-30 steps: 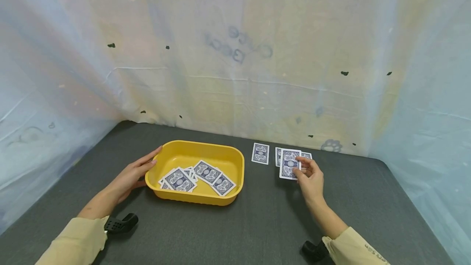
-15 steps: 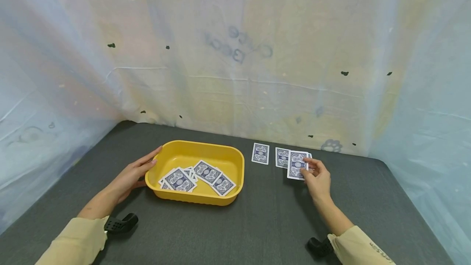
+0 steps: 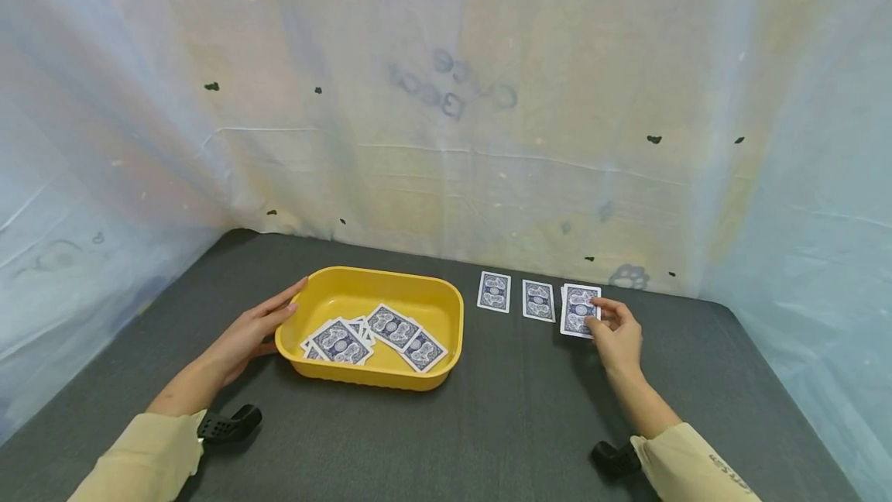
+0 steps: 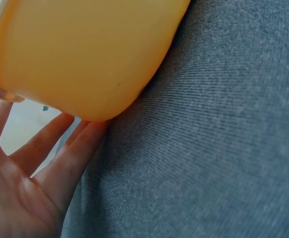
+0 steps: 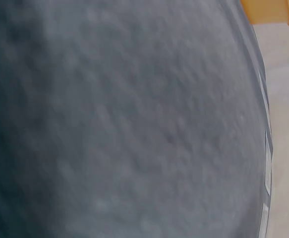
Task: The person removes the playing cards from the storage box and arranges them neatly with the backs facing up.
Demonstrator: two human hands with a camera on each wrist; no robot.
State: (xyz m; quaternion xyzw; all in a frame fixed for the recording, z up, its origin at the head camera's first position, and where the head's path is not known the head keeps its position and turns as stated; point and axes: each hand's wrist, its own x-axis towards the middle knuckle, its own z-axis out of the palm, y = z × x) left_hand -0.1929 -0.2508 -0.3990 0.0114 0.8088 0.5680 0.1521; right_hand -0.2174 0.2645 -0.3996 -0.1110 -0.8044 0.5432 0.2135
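Note:
My right hand [image 3: 619,339] pinches a blue-backed playing card [image 3: 580,311] by its right edge, thumb on the near face. Just behind it, the white edge of another card shows at its left side; most of that one is hidden. To the left, two face-down cards lie apart on the table: a middle card [image 3: 539,301] and a left card [image 3: 494,292]. My left hand [image 3: 245,338] touches the left end of a yellow tray [image 3: 369,379]. In the left wrist view its fairly straight fingers [image 4: 45,141] reach against the tray's outer wall [image 4: 89,54].
Several blue-backed cards [image 3: 341,341] lie overlapping inside the tray. Dark grey cloth covers the table [image 3: 488,440]. A pale patterned curtain [image 3: 446,138] hangs behind it and at both sides. The right wrist view shows mostly cloth [image 5: 149,124], with a tray corner [image 5: 268,11].
My right hand has moved rightward with the pinched card, from in front of the middle card to over the rightmost one. The middle card is now uncovered. Left hand and tray have stayed put.

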